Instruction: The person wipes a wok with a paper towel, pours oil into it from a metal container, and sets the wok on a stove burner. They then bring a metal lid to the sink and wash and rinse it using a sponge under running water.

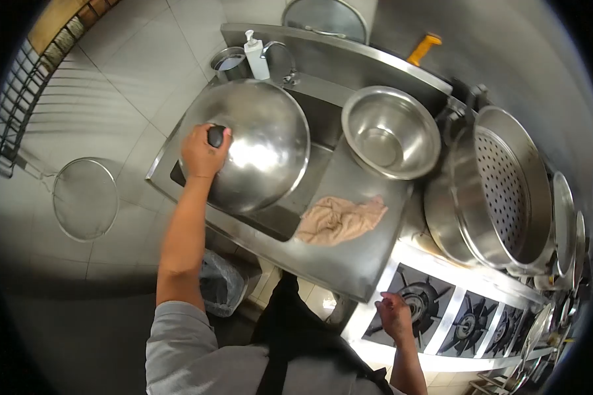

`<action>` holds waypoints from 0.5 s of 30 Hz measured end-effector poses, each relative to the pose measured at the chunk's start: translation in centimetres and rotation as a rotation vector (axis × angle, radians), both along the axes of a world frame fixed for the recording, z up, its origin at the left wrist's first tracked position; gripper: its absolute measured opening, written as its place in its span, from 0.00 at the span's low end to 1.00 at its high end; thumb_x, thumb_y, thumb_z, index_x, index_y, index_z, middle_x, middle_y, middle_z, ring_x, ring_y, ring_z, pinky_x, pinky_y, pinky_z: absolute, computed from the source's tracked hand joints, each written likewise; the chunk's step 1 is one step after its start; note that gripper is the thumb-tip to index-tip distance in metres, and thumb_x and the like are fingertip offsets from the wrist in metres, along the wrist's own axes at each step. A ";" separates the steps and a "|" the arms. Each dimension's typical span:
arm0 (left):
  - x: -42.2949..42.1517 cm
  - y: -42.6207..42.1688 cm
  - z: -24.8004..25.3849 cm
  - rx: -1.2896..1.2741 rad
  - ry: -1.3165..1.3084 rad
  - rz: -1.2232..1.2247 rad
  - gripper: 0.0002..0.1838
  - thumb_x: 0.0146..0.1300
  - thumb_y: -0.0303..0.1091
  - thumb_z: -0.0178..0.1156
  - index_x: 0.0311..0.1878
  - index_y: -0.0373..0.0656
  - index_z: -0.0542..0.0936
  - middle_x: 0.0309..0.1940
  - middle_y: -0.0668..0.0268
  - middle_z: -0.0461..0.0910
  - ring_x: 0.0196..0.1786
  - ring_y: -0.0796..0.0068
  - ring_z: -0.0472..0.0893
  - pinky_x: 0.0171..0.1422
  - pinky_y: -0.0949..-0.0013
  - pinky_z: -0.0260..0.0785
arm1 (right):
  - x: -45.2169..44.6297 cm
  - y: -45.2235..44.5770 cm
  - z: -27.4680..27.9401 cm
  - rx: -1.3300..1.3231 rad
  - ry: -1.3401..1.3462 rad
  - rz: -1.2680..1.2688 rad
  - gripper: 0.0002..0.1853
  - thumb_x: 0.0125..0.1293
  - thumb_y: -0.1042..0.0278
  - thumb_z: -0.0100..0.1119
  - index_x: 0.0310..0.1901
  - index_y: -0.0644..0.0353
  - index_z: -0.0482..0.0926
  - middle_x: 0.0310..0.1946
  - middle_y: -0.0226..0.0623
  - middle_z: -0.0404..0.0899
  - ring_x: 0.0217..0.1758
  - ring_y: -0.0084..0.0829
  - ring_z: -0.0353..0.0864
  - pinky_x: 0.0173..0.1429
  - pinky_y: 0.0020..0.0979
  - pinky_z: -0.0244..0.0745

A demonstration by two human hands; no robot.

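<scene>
My left hand [203,153] is wrapped round the black knob [216,136] of a large, shiny domed metal lid [260,112]. The lid covers much of the left part of the steel sink [310,168]; whether it rests on the rim or is held above it, I cannot tell. Over the front left burner [418,299] of the stove hangs my right hand [396,317], fingers loosely bent and apart, holding nothing. Between the hands, a crumpled beige cloth [341,220] lies on the drainboard beside the basin. Behind it stands a wide steel bowl [390,131].
A white pump bottle [256,56], a faucet [290,74] and a small metal pot [229,64] line the sink's back. Large steamer pots [481,197] crowd the right. At left, a round mesh strainer [116,201] hangs near a wire rack [20,99]. A lined bin [221,283] stands below.
</scene>
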State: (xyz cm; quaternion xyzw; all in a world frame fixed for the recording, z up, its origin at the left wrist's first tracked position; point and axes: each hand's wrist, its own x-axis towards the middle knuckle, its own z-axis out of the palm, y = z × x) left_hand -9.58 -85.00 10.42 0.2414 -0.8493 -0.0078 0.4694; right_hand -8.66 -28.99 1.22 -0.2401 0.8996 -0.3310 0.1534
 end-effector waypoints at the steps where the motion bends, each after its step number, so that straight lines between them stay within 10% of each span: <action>1: -0.7 -1.6 -1.7 0.037 -0.025 -0.028 0.18 0.50 0.46 0.69 0.34 0.41 0.79 0.31 0.60 0.80 0.34 0.56 0.79 0.38 0.59 0.71 | -0.7 -2.4 0.0 0.010 -0.023 0.040 0.15 0.56 0.68 0.67 0.45 0.59 0.77 0.29 0.39 0.78 0.31 0.36 0.80 0.36 0.34 0.75; 8: -5.0 -7.5 -10.3 0.089 -0.199 -0.190 0.18 0.49 0.45 0.70 0.34 0.41 0.78 0.29 0.60 0.78 0.32 0.56 0.78 0.36 0.60 0.70 | -7.4 -16.0 0.1 -0.420 -0.545 -0.205 0.20 0.64 0.61 0.62 0.51 0.67 0.74 0.32 0.34 0.81 0.33 0.23 0.79 0.36 0.25 0.73; 15: -9.2 -10.0 -21.5 0.225 -0.447 -0.254 0.20 0.49 0.47 0.67 0.34 0.39 0.77 0.33 0.57 0.78 0.34 0.56 0.78 0.41 0.57 0.68 | -13.4 -24.1 2.4 -0.494 -0.350 -0.241 0.21 0.65 0.55 0.61 0.50 0.66 0.75 0.33 0.30 0.77 0.34 0.19 0.74 0.41 0.22 0.71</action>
